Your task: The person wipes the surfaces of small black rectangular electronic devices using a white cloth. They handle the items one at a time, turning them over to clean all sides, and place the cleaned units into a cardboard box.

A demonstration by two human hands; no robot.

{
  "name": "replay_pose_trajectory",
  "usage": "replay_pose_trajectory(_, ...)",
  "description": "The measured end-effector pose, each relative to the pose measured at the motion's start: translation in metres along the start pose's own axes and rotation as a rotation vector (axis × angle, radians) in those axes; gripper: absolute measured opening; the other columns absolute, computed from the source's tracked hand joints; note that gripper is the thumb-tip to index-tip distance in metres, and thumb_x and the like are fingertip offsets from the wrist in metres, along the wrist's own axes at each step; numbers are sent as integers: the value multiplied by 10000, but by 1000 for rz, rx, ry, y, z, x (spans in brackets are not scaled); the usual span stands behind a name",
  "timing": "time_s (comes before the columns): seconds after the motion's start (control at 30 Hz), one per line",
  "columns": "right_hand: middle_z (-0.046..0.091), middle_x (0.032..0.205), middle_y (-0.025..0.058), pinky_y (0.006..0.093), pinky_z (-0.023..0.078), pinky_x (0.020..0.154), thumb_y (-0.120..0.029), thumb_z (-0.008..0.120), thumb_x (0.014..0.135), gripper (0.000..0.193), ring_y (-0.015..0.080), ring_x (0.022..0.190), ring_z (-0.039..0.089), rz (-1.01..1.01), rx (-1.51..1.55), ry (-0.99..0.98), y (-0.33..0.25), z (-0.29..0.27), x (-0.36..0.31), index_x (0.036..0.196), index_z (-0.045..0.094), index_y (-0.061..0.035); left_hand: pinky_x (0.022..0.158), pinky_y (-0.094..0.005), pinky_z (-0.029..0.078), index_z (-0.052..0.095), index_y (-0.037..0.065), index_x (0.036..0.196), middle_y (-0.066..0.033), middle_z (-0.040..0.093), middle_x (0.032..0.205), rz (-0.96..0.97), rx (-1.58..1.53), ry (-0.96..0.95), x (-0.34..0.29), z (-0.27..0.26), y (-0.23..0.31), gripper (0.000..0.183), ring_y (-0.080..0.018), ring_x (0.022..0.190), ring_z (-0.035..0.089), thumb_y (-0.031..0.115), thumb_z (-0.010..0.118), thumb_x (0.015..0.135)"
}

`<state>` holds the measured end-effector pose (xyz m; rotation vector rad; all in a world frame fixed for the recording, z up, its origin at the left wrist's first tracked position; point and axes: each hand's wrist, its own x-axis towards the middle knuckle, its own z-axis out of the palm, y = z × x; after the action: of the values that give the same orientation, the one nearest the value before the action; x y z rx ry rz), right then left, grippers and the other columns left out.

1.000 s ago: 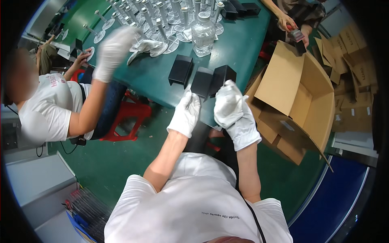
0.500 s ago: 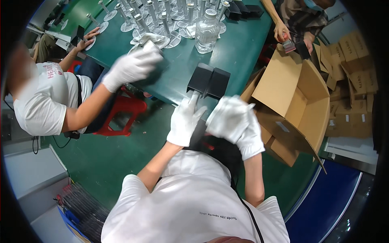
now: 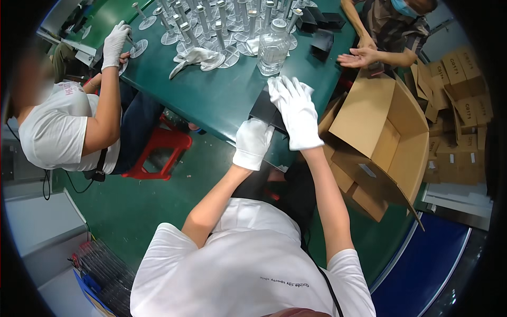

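Your left hand (image 3: 253, 140), in a white fabric glove, is bent at the near end of a matte black, box-shaped piece (image 3: 262, 107); the glove hides the fingertips, so whether they pinch it cannot be told. Your right hand (image 3: 294, 112), gloved alike, lies palm down over the piece's right side, fingers extended and slightly parted, not visibly closed around anything. The piece rests beneath and between both hands, near the edge of the green-topped table (image 3: 206, 103).

Points of concern: a pull from the left hand toward you could carry the piece over that edge. Uneven pressure from the right palm could tilt it, and smooth glove fabric could let it slip. The clear, ribbed plastic bottle (image 3: 273, 50) stands just beyond your right fingertips; a forward slide could knock it over. The large brown cardboard carton (image 3: 364, 108), right of your grip, leaves the right elbow less room.
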<state>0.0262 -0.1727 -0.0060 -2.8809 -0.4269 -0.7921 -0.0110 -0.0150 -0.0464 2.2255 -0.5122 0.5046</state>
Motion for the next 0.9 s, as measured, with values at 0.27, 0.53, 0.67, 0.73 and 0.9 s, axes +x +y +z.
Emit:
replay_pose_trajectory(0.27,604,1283,49,486,377,1089,-327,636,825,402,239,1294,505,-163,202,-60,-52,-32,19,1186,654,-151,724,-438,528,690,42,891,-163,668,814,104,-66,194,5,3,-3,116,-362,784,654,148,659,853)
replay_pose_trajectory(0.53,623,1305,110,388,406,1111,-180,639,825,442,258,1275,551,-124,498,-177,-59,-81,-51,1260,635,-103,692,-435,526,696,71,892,-126,684,799,-28,-96,44,-19,12,-22,135,-357,761,662,181,624,867)
replay_pose_trajectory(0.67,702,1117,115,357,522,941,-180,692,779,451,267,1088,659,271,1022,-220,-4,-78,-115,1226,667,-127,636,-482,515,652,34,838,-215,641,759,-47,75,45,0,0,6,99,-417,708,637,130,678,842)
replay_pose_trajectory(0.73,712,1101,102,323,528,905,-353,611,898,452,232,1019,688,808,1421,-114,22,-64,-139,1251,657,-74,630,-498,510,628,15,840,-229,626,736,-116,8,23,0,0,7,145,-446,693,624,147,658,891)
replay_pose_trajectory(0.9,646,1280,87,238,493,829,-399,409,1070,514,152,1043,651,1053,1189,251,3,-87,-86,1382,563,-21,595,-466,428,528,-36,779,-264,517,687,-346,-411,-39,-20,4,18,460,-444,638,477,369,612,980)
